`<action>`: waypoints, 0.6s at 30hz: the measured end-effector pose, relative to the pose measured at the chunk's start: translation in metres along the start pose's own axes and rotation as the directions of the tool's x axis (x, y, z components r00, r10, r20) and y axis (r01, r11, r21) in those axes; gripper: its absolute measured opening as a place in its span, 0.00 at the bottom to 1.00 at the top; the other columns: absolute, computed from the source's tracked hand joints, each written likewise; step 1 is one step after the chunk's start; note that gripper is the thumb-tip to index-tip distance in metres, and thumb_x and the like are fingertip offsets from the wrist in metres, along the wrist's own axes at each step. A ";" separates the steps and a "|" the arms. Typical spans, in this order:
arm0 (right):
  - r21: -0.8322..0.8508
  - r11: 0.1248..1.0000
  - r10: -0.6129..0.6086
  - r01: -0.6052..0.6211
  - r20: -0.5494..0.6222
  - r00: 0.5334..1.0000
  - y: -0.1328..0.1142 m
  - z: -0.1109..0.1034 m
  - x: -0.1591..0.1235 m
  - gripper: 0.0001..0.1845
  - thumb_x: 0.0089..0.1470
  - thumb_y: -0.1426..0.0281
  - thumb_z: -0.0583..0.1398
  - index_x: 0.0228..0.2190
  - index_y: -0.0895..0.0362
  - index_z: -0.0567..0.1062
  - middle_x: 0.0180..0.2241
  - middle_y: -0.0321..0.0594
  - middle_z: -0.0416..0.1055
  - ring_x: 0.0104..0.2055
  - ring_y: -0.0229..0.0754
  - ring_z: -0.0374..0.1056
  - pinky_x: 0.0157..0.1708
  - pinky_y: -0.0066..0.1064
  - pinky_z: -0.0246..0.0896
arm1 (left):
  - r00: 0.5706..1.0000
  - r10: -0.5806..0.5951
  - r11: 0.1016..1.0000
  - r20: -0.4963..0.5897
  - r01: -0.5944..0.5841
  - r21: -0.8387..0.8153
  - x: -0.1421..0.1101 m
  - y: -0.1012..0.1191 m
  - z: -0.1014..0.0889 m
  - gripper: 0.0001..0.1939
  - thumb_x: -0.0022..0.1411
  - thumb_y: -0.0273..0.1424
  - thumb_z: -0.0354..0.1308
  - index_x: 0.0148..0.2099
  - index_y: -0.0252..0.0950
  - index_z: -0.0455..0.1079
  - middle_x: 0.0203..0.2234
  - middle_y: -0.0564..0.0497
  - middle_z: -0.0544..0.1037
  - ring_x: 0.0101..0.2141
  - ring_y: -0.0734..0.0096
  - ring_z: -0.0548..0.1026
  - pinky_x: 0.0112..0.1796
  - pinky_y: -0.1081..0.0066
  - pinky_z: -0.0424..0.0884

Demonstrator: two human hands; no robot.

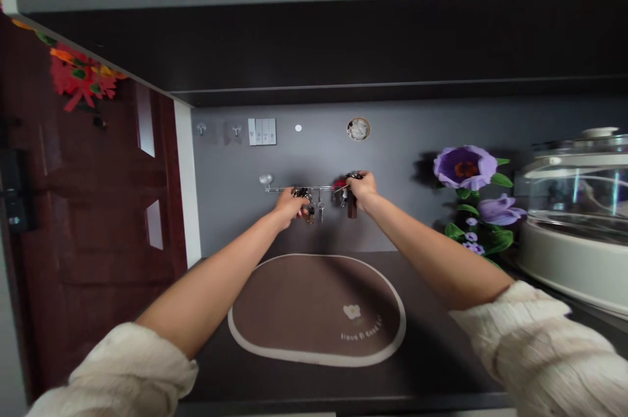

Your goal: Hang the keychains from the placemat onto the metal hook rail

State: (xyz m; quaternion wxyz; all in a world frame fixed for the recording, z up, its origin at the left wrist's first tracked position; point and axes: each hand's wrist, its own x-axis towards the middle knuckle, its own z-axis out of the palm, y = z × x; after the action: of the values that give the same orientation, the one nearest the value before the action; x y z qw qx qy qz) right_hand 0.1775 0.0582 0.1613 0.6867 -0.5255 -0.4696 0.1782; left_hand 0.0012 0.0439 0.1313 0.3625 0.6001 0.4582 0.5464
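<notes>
The left hand (290, 205) pinches a key bunch (308, 211) on a wall-mounted metal rail (280, 189), while the right hand (362, 190) pinches a keyring with a brown fob (352, 206) just beside it.

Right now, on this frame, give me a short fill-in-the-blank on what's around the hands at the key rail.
The keys hang from a metal rail fixed to a ____ wall.
The fob just below the right hand is ____.
Below the left hand lies an oval brown mat with a ____ border.
The flowers on the wall to the right of the hands are ____.

Missing words: grey; dark brown; cream; purple.
</notes>
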 end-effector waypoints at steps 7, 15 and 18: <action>-0.015 0.952 0.273 -0.307 0.500 0.822 0.028 -0.031 -0.076 0.20 0.37 0.81 0.56 0.34 0.55 0.60 0.17 0.29 0.61 0.16 0.34 0.59 0.16 0.28 0.57 | 0.980 -0.144 0.989 0.140 0.137 0.059 -0.040 -0.043 -0.018 0.22 0.44 0.23 0.59 0.43 0.35 0.59 0.19 0.56 0.68 0.17 0.79 0.68 0.17 0.80 0.59; -0.421 0.907 0.253 0.015 0.573 0.779 0.071 -0.043 -0.107 0.10 0.31 0.80 0.58 0.23 0.58 0.69 0.15 0.33 0.64 0.16 0.33 0.58 0.15 0.24 0.49 | 0.974 -0.131 0.989 0.187 0.117 0.087 -0.081 -0.093 -0.030 0.23 0.38 0.20 0.61 0.40 0.35 0.63 0.24 0.55 0.70 0.21 0.79 0.68 0.20 0.79 0.63; -0.550 0.809 0.202 0.206 0.590 0.782 0.063 -0.039 -0.098 0.06 0.32 0.78 0.58 0.12 0.59 0.66 0.10 0.34 0.59 0.15 0.33 0.56 0.15 0.24 0.46 | 0.972 -0.096 0.995 0.217 0.086 0.054 -0.087 -0.099 -0.036 0.15 0.42 0.23 0.60 0.35 0.33 0.65 0.24 0.53 0.71 0.23 0.79 0.69 0.25 0.78 0.65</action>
State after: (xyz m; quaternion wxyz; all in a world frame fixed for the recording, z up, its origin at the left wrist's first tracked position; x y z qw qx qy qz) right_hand 0.1770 -0.0117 0.0603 0.2955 -0.6215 -0.7012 0.1864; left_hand -0.0479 -0.0090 0.0153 0.4219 0.6430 0.4544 0.4494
